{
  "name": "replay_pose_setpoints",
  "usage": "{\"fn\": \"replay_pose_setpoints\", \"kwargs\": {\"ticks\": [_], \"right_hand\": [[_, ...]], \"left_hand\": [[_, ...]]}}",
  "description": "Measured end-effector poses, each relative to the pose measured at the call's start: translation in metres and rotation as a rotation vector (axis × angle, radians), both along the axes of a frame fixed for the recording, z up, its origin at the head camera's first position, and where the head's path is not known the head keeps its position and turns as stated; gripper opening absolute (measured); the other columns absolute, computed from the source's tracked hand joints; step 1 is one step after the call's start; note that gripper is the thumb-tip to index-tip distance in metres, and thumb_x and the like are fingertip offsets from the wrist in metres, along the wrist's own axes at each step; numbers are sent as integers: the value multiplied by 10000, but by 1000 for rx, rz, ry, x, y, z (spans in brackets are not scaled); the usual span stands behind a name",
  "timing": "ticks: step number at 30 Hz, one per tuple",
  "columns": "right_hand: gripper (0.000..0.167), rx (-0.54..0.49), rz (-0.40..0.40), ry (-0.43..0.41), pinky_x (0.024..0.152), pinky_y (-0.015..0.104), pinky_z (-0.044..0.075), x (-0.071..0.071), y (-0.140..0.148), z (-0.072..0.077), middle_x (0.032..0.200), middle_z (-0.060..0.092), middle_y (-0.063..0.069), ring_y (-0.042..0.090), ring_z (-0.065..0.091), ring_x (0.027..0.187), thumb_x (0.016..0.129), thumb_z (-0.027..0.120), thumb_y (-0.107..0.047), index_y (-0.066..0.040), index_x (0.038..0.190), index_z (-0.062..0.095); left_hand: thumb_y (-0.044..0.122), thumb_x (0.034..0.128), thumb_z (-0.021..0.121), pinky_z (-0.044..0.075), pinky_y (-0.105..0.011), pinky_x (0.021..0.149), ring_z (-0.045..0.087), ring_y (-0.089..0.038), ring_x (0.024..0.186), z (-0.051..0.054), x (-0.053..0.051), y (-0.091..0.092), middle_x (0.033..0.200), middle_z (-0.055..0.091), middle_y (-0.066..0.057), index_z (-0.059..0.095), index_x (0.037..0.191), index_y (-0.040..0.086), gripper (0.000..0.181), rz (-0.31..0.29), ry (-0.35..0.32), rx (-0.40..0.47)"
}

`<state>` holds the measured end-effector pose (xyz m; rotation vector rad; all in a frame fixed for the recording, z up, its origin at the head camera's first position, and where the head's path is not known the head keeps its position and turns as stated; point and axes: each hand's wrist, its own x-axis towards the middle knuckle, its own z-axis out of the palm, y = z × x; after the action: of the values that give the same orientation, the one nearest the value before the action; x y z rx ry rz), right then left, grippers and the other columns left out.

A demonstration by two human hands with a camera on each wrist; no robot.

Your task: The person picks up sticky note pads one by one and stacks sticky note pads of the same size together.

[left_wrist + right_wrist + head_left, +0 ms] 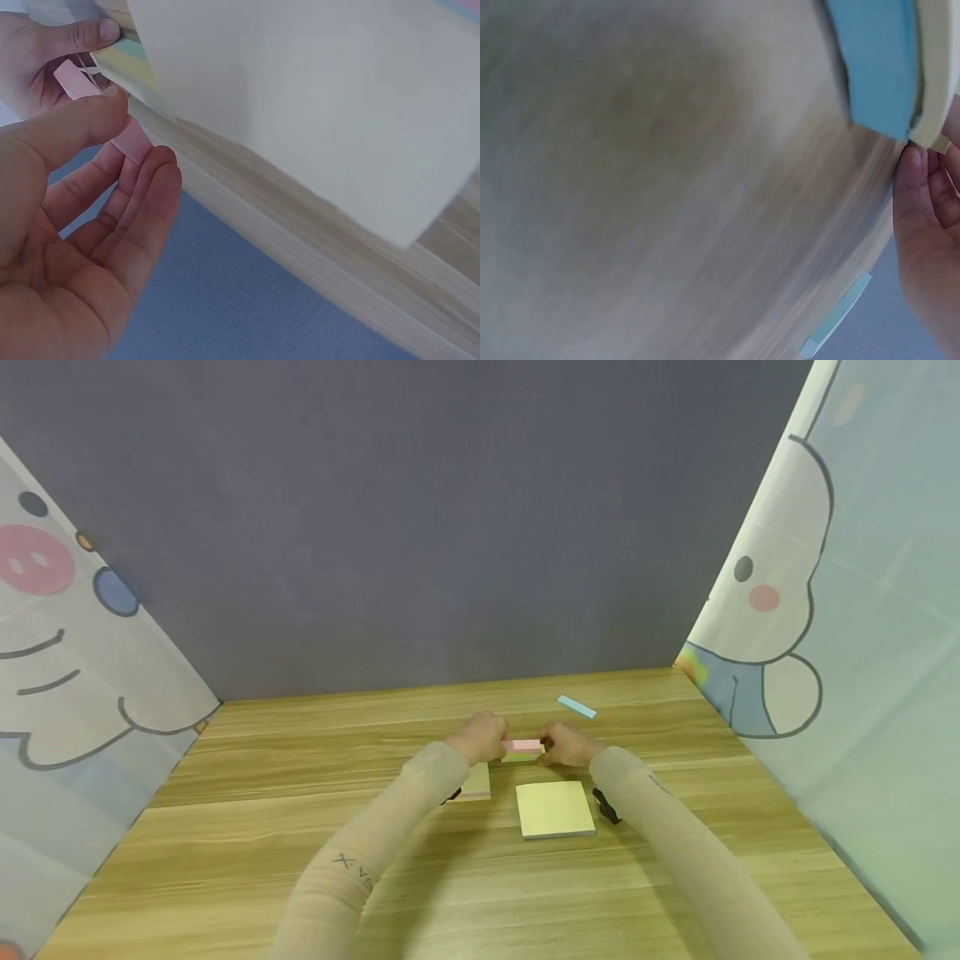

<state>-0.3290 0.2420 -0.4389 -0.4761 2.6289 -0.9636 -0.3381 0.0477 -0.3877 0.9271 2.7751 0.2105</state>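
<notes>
My left hand (pixel 480 739) pinches a narrow pink pad of sticky notes (pixel 133 140) between thumb and fingers. Just below the pink pad in the head view lies a yellow-green strip pad (pixel 521 757). My right hand (pixel 567 745) has its fingers curled at the right end of these strips. In the left wrist view its thumb bears on the yellow-green pad, whose far end is hidden. Only part of the right hand (pixel 926 225) shows in the right wrist view, beside a pad with a blue side (pixel 877 67).
A square yellow sticky-note pad (pixel 555 808) lies on the wooden table (pixel 450 885) between the forearms. Partly covered by the left wrist is another pale pad (pixel 477 782). Further back rests a light blue strip (pixel 577 707). A dark panel (pixel 450 527) stands behind the table.
</notes>
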Motion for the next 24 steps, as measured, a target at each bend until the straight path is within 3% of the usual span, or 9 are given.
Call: {"fn": "replay_pose_setpoints", "kwargs": {"ticks": [4, 10, 16, 24], "right_hand": [[374, 22, -27, 1, 604, 243, 380, 4, -3, 2, 763, 485, 40, 153, 433, 691, 800, 678, -48, 71, 1134, 559], [240, 7, -20, -5, 583, 236, 367, 1, -2, 0, 726, 485, 25, 142, 423, 651, 801, 677, -43, 26, 1018, 601], [290, 4, -14, 17, 621, 234, 404, 0, -2, 1, 792, 549, 39, 139, 462, 699, 790, 683, -31, 28, 1065, 611], [262, 3, -6, 44, 639, 232, 409, 5, -3, 3, 806, 577, 41, 135, 473, 709, 776, 680, -10, 29, 1028, 621]], "left_hand": [[119, 817, 654, 453, -296, 786, 510, -152, 825, -3, 0, 3, 874, 629, -20, 700, 870, 103, 71, 11, -1, -3], [72, 802, 660, 491, -250, 706, 549, -139, 736, -4, -2, 6, 868, 665, -38, 696, 904, 70, 107, 6, 4, 10], [98, 799, 675, 494, -270, 760, 570, -154, 808, -5, -3, 10, 901, 660, -30, 678, 955, 72, 159, 16, 16, -22], [85, 796, 679, 489, -248, 711, 553, -135, 752, -5, -2, 13, 848, 649, -16, 663, 944, 68, 150, 26, 9, -35]]}}
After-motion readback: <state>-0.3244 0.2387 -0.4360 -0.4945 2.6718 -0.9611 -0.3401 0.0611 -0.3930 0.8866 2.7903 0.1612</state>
